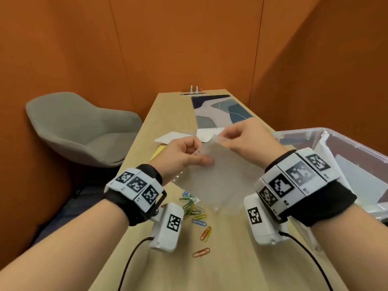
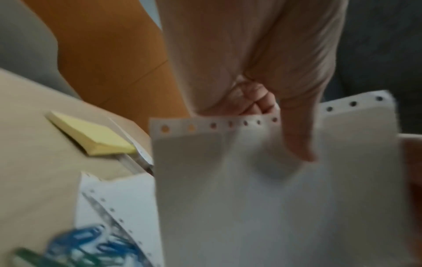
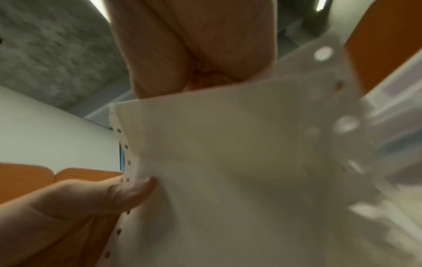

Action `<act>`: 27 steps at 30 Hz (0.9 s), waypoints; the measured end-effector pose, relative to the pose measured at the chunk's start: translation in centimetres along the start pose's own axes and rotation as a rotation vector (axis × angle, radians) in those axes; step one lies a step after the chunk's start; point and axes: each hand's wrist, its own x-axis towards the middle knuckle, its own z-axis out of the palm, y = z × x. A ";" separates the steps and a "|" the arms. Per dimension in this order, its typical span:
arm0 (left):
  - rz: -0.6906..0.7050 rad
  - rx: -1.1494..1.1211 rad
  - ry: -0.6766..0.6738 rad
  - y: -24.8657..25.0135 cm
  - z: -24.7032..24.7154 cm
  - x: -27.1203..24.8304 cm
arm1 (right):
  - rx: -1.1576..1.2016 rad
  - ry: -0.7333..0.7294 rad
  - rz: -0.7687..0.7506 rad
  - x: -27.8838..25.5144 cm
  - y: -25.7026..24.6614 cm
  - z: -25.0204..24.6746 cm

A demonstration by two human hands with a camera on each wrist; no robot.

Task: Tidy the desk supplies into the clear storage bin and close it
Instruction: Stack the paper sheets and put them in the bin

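Punched plastic sleeve [image 1: 212, 175] hangs above the tabletop [image 1: 226, 259], pinched at its top edge by the left hand [image 1: 182, 156] and right hand [image 1: 247, 137]; keep each grip firm and swing it toward three o'clock, into the clear bin [image 1: 354, 143], probably flat.

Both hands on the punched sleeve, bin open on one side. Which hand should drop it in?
Right, probably. The right hand pinches the sleeve at its top edge and sits next to the clear bin. The left hand would have to cross over; it is nearer the paper clips.
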 end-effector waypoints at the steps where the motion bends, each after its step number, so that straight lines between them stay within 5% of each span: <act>1: 0.023 -0.041 0.025 -0.1 0.2 0.2 | 0.041 0.038 -0.009 0.2 0.0 0.2; 6: 0.084 -0.112 0.298 0.1 -2.0 0.8 | 0.222 0.357 0.195 2.1 1.7 1.1; 11: 0.010 -0.294 0.529 -1.0 -6.0 1.0 | -0.171 0.142 0.402 3.1 6.2 3.9; 14: -0.078 -0.390 0.497 -2.1 -7.3 0.8 | -0.406 -0.070 0.475 3.6 7.3 5.6; 19: -0.181 -0.461 0.411 -3.5 -7.6 1.0 | -0.582 -0.177 0.525 5.0 8.1 7.4; 27: -0.179 -0.397 0.238 -3.7 -7.8 1.6 | -0.576 -0.163 0.663 6.3 9.3 7.4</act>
